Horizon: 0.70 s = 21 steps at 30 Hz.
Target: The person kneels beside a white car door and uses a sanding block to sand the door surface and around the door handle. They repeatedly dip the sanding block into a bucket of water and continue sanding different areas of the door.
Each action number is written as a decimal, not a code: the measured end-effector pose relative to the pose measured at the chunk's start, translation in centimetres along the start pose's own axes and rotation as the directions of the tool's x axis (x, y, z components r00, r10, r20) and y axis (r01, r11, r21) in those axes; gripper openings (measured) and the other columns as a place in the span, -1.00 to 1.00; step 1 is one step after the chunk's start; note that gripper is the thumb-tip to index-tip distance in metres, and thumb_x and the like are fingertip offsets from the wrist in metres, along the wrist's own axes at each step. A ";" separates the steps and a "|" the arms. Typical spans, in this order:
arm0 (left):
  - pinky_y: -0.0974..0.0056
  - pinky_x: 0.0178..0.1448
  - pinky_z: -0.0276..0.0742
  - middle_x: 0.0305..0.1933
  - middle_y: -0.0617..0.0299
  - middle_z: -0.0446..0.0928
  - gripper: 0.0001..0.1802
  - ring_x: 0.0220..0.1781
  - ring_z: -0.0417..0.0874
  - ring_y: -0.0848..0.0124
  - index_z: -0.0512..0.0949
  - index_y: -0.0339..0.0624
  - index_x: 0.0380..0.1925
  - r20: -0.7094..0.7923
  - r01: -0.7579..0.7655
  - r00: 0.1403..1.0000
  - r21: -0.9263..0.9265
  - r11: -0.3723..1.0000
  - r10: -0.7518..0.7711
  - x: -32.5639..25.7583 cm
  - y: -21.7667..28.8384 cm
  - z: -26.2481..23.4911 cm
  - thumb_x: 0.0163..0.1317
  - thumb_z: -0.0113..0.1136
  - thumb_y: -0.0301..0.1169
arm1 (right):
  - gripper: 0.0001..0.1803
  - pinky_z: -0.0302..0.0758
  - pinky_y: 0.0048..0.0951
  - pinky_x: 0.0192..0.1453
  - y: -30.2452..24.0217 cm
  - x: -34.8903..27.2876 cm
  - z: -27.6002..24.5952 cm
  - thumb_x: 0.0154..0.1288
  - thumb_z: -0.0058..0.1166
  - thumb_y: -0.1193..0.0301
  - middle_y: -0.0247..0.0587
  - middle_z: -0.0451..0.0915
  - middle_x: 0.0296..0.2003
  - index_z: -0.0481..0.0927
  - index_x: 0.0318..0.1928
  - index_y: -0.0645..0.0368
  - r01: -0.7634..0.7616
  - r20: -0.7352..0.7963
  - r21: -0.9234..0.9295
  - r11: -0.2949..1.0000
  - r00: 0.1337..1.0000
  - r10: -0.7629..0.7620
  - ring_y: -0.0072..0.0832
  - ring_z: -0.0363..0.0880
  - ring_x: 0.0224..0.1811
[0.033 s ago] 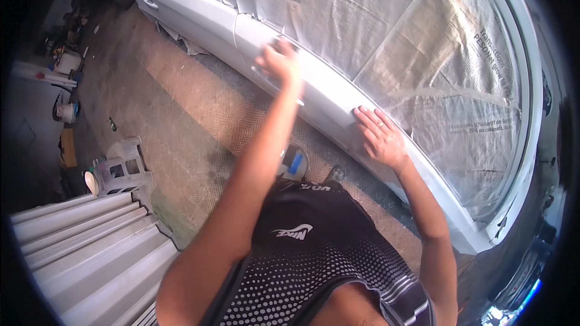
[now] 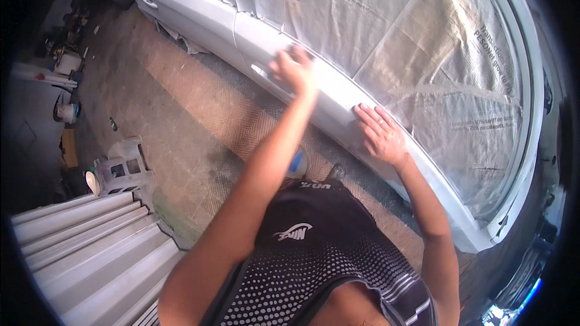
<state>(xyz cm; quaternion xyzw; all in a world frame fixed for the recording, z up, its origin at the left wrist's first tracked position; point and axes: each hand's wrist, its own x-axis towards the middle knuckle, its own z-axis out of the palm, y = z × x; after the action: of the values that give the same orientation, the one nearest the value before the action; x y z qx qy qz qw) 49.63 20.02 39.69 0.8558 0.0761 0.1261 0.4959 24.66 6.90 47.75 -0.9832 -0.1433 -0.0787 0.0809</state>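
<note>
Nothing has shifted since the earlier frame: both hands stay on the grey car door [image 2: 338, 108]. Left hand [image 2: 294, 71] presses just above the door handle [image 2: 261, 73], blurred, its grip impossible to tell. Right hand [image 2: 380, 136] lies flat, fingers spread, holding nothing, below the newspaper masking [image 2: 423, 42] over the door's windows.

Auto body/paint shop: grey primed car body [image 2: 199, 21] with windows masked in newspaper [image 2: 386, 30], paint buckets [image 2: 66, 111] on worn patterned floor [image 2: 199, 115].
</note>
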 end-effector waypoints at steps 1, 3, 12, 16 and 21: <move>-0.18 0.36 0.22 -0.02 0.01 0.55 -0.63 0.24 0.41 0.05 0.55 -0.14 -0.19 -0.031 -0.093 0.995 0.012 0.996 0.093 -3.8 0.2 0.3 0.35 0.33 -0.07 | -0.48 0.17 -0.10 0.69 0.1 -0.2 -0.4 -0.01 0.28 0.45 -0.15 0.34 0.52 0.60 0.06 0.21 -0.003 0.065 -0.007 1.000 0.998 0.003 -0.28 0.23 0.61; -0.19 0.41 0.14 -0.08 0.07 0.56 -0.60 0.23 0.40 0.08 0.53 -0.17 -0.18 -0.004 -0.118 0.993 -0.003 0.993 0.118 -3.4 1.0 0.4 0.36 0.32 -0.05 | -0.49 0.16 -0.08 0.69 0.6 -0.6 0.2 -0.01 0.30 0.46 -0.15 0.34 0.52 0.60 0.05 0.22 0.008 -0.002 -0.043 0.999 1.000 -0.008 -0.27 0.22 0.62; -0.24 0.49 0.07 0.22 -0.05 0.59 -0.48 0.38 0.34 -0.02 0.55 -0.27 0.14 0.048 0.042 0.998 0.078 0.996 -0.045 -3.1 2.8 -0.3 0.43 0.20 -0.06 | -0.50 0.15 -0.09 0.69 0.9 -0.1 0.2 -0.01 0.33 0.46 -0.14 0.32 0.53 0.60 0.03 0.23 0.011 -0.012 -0.012 1.000 1.000 -0.011 -0.27 0.21 0.62; -0.22 0.42 0.10 0.01 0.01 0.62 -0.57 0.29 0.36 0.01 0.59 -0.27 -0.07 0.025 0.051 0.998 -0.047 0.998 -0.050 2.6 2.5 -0.2 0.44 0.21 -0.07 | -0.48 0.15 -0.10 0.69 0.9 -0.2 -0.5 -0.02 0.33 0.46 -0.15 0.32 0.53 0.60 0.04 0.23 0.011 0.039 -0.003 1.000 0.999 -0.011 -0.27 0.20 0.62; -0.25 0.39 0.16 0.04 0.03 0.62 -0.50 0.32 0.35 0.00 0.57 -0.21 0.06 -0.062 0.113 0.992 0.045 0.993 -0.110 3.6 2.0 0.3 0.40 0.24 -0.01 | -0.48 0.14 -0.10 0.70 1.8 -0.4 1.3 -0.04 0.34 0.46 -0.15 0.33 0.53 0.61 0.03 0.22 0.042 -0.059 0.000 0.999 0.997 -0.042 -0.28 0.21 0.62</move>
<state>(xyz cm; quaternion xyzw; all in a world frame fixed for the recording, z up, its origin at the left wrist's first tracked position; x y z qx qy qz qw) 53.18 19.70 41.78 0.8577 0.1418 0.1218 0.4790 25.01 5.35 46.21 -0.9772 -0.1614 -0.1093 0.0839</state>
